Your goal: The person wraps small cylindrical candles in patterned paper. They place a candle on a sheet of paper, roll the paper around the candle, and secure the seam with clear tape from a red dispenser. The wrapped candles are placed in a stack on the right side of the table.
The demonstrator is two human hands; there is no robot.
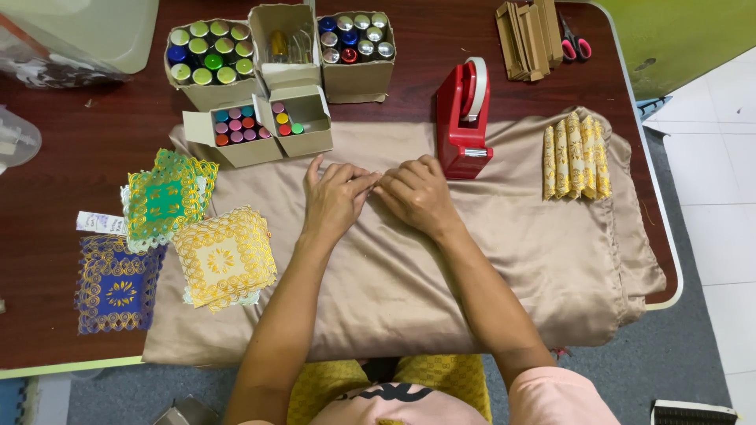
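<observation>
My left hand (335, 197) and my right hand (417, 193) rest close together on a beige cloth (504, 260) spread over the dark wooden table (47, 260). Their fingertips meet near the cloth's far middle; whether something small is pinched between them cannot be told. A red tape dispenser (463, 118) stands just beyond my right hand. Stacks of lacy paper squares lie to my left: green (165, 197), yellow (224, 258) and blue (116, 285).
Open cardboard boxes of small coloured bottles (211, 53) stand at the back, with two smaller boxes (260, 126) in front. Several gold-patterned rolls (576, 156) lie at right. Folded brown cardboard (529, 31) and scissors (575, 41) sit at the far right corner.
</observation>
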